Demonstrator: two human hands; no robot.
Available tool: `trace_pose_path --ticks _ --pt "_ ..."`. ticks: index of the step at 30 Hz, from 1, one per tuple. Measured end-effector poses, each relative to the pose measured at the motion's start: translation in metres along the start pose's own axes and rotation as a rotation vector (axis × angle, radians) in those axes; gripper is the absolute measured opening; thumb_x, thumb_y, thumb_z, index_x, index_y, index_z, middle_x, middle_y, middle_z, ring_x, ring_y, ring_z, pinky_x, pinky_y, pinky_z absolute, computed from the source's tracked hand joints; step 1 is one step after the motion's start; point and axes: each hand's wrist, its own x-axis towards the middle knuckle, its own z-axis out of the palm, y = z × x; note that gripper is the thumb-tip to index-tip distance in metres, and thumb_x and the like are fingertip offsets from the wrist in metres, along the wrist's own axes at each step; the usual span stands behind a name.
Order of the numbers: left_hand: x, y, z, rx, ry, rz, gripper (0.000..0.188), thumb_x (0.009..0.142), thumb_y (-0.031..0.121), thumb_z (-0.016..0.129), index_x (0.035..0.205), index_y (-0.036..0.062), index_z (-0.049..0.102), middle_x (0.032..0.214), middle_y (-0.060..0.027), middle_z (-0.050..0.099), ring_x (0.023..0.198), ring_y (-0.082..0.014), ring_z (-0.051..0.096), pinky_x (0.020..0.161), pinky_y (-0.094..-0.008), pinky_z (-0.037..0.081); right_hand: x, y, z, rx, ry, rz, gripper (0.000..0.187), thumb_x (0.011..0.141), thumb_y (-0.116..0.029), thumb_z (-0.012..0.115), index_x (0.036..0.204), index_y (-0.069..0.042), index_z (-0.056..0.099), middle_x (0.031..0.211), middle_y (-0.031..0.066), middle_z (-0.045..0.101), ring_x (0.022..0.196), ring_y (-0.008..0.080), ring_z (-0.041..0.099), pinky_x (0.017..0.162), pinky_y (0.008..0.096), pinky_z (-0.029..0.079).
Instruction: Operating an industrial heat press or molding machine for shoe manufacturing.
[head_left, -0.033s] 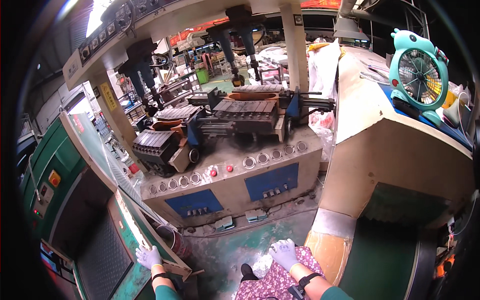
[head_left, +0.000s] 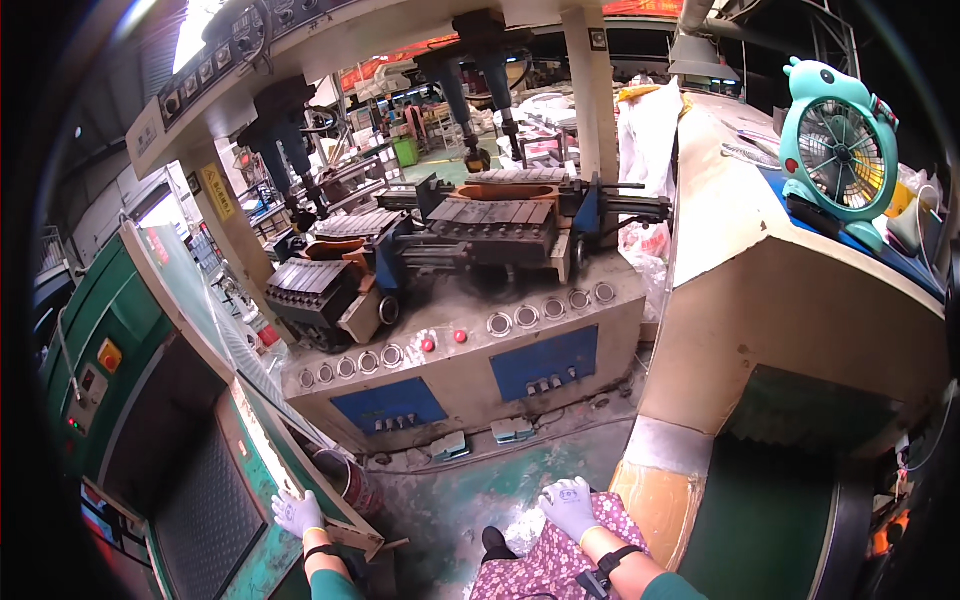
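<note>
My left hand [head_left: 297, 513], in a pale thin work glove, rests on the edge of the green machine frame [head_left: 262, 440] at the lower left. Its fingers lie over the edge, apart and gripping nothing. On my lap, my right hand [head_left: 568, 508], gloved alike, lies on the purple floral apron [head_left: 540, 565]; its fingers are spread loosely and hold nothing. In front stands a pressing machine [head_left: 470, 370] with blue panels, round buttons and two red knobs. Brown curved pieces [head_left: 515, 191] sit among its ribbed metal blocks, beyond reach of both hands.
To the right, a beige machine housing [head_left: 800, 310] carries a teal animal-shaped fan [head_left: 840, 140]; a dark green conveyor belt [head_left: 770, 520] runs out below. Two foot pedals [head_left: 512, 431] lie on the floor ahead. A bucket [head_left: 345, 478] stands beside the green frame.
</note>
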Motion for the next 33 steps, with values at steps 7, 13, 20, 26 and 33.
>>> trace_pose_path --ticks 7,13,20,26,33 --pt "-0.006 0.001 -0.008 -0.014 0.005 0.001 0.076 0.089 0.046 0.065 0.153 0.0117 0.043 0.165 -0.0152 0.035 0.154 -0.0311 0.030 0.124 -0.0496 0.023 0.003 -0.001 -0.004 0.013 -0.098 0.018 0.024 0.091 -0.037 0.058 0.092 -0.018 0.074 0.096 0.0033 0.072 0.105 0.0206 0.064 0.098 0.0451 0.037" --pt "-0.009 0.006 -0.013 0.002 -0.015 -0.005 0.075 0.090 0.046 0.065 0.153 0.0111 0.044 0.165 -0.0150 0.034 0.154 -0.0309 0.029 0.124 -0.0494 0.023 0.000 0.001 0.000 -0.004 -0.025 0.003 0.023 0.090 -0.036 0.060 0.090 -0.019 0.074 0.095 0.0019 0.073 0.106 0.0192 0.063 0.097 0.0446 0.037" --pt "-0.006 0.001 -0.009 -0.004 0.001 -0.005 0.076 0.089 0.046 0.065 0.153 0.0109 0.044 0.165 -0.0151 0.035 0.154 -0.0310 0.029 0.124 -0.0493 0.022 0.002 -0.002 -0.002 -0.014 -0.044 0.006 0.025 0.091 -0.039 0.058 0.084 -0.019 0.072 0.092 0.0007 0.072 0.102 0.0189 0.063 0.096 0.0438 0.036" --pt "-0.007 0.007 -0.011 0.004 -0.032 0.001 0.077 0.090 0.047 0.064 0.155 0.0111 0.042 0.166 -0.0149 0.033 0.154 -0.0307 0.028 0.125 -0.0490 0.021 0.001 0.002 0.001 -0.018 -0.042 0.016 0.027 0.092 -0.039 0.057 0.083 -0.019 0.073 0.090 0.0014 0.073 0.102 0.0188 0.064 0.096 0.0434 0.036" --pt "-0.002 -0.001 -0.004 0.009 -0.024 -0.004 0.078 0.091 0.048 0.062 0.156 0.0106 0.039 0.167 -0.0148 0.031 0.155 -0.0303 0.027 0.125 -0.0488 0.020 0.003 -0.001 -0.002 -0.009 -0.103 0.030 0.026 0.092 -0.037 0.056 0.086 -0.019 0.075 0.092 0.0019 0.073 0.105 0.0200 0.063 0.098 0.0447 0.037"
